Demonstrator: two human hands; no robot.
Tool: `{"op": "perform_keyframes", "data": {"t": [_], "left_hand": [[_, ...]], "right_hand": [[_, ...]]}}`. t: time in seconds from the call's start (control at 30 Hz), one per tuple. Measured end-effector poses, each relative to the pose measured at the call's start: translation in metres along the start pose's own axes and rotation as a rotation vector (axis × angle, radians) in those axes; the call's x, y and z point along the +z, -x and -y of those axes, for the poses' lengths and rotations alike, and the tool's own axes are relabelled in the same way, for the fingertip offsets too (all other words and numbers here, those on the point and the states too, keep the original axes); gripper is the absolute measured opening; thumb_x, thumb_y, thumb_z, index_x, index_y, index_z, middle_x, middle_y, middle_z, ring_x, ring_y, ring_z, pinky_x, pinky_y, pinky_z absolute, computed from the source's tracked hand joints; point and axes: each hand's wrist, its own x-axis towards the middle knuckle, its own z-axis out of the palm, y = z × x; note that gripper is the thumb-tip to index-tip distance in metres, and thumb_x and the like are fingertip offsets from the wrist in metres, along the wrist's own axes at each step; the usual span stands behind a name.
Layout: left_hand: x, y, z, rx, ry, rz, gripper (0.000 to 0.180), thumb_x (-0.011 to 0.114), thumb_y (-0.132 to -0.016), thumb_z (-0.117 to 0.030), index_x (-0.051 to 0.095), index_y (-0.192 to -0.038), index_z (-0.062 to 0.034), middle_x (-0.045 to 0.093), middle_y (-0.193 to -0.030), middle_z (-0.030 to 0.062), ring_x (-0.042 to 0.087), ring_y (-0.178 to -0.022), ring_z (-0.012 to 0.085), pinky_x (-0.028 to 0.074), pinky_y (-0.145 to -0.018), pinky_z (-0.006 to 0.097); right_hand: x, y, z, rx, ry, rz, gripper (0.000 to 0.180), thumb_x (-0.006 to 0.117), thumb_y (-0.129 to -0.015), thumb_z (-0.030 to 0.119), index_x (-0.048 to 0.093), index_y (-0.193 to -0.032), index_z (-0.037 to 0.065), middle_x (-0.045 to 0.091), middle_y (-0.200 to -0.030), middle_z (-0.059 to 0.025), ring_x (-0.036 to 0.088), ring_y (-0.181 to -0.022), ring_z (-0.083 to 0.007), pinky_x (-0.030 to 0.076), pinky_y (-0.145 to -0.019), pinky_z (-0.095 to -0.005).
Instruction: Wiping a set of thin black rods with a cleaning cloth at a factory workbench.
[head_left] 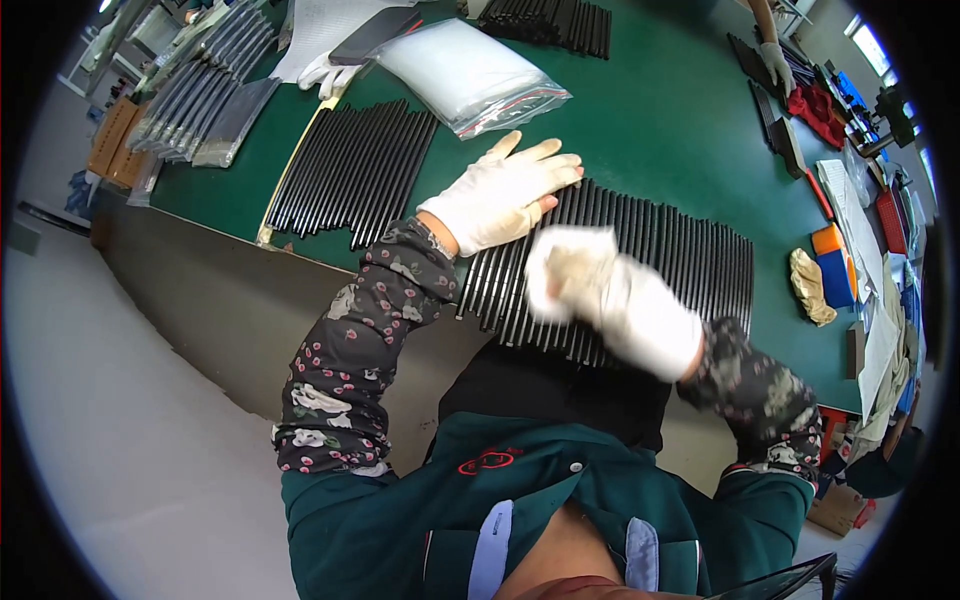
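A row of black rods (690, 262) lies side by side at the near edge of the green table. My left hand (500, 195), in a white glove with bare fingertips showing, rests flat with fingers spread over the far left end of the rods. Over the middle of the row, my right hand (640, 310), also gloved, is closed on a white cloth (570, 265) that touches or hovers just above the rods; motion blurs it. A second batch of black rods (355, 165) lies to the left of my left hand.
A clear plastic bag (465, 75) lies beyond my hands, near more rods (550, 25). Bagged parts (205, 110) are stacked at the far left. Orange and blue tape rolls (835, 265) and a crumpled glove (810, 288) sit at right. A co-worker's gloved hand (776, 68) reaches in at far right.
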Motion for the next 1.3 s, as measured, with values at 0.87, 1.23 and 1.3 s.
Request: {"op": "perform_keyframes", "data": {"t": [0.87, 1.23, 1.3], "left_hand": [[-0.006, -0.006, -0.010, -0.020, -0.144, 0.084, 0.046, 0.057, -0.094, -0.022, 0.047, -0.138, -0.0145, 0.047, -0.144, 0.0041, 0.039, -0.138, 0.0256, 0.032, -0.112, 0.053], [-0.004, 0.000, -0.006, -0.005, -0.116, 0.040, 0.044, 0.056, -0.094, -0.017, 0.047, -0.137, -0.0134, 0.048, -0.143, 0.0059, 0.040, -0.137, 0.0279, 0.032, -0.111, 0.054], [-0.005, -0.002, -0.006, -0.008, -0.113, 0.053, 0.045, 0.056, -0.094, -0.018, 0.048, -0.137, -0.0134, 0.047, -0.144, 0.0059, 0.040, -0.138, 0.0279, 0.032, -0.112, 0.054]], "right_hand": [[0.034, 0.001, 0.034, -0.419, 0.178, 0.277, 0.018, 0.057, -0.079, 0.005, 0.060, -0.097, 0.007, 0.062, -0.099, -0.0040, 0.065, -0.089, -0.0235, 0.055, -0.073, -0.0318], [0.094, 0.029, 0.030, 0.012, -0.507, 0.210, 0.025, 0.064, -0.086, 0.005, 0.066, -0.110, 0.001, 0.070, -0.099, -0.0162, 0.069, -0.088, -0.0292, 0.055, -0.080, -0.0319], [0.111, 0.030, 0.025, -0.004, -0.447, 0.235, 0.021, 0.061, -0.089, 0.009, 0.066, -0.109, 0.003, 0.070, -0.098, -0.0142, 0.069, -0.087, -0.0278, 0.054, -0.080, -0.0307]]}}
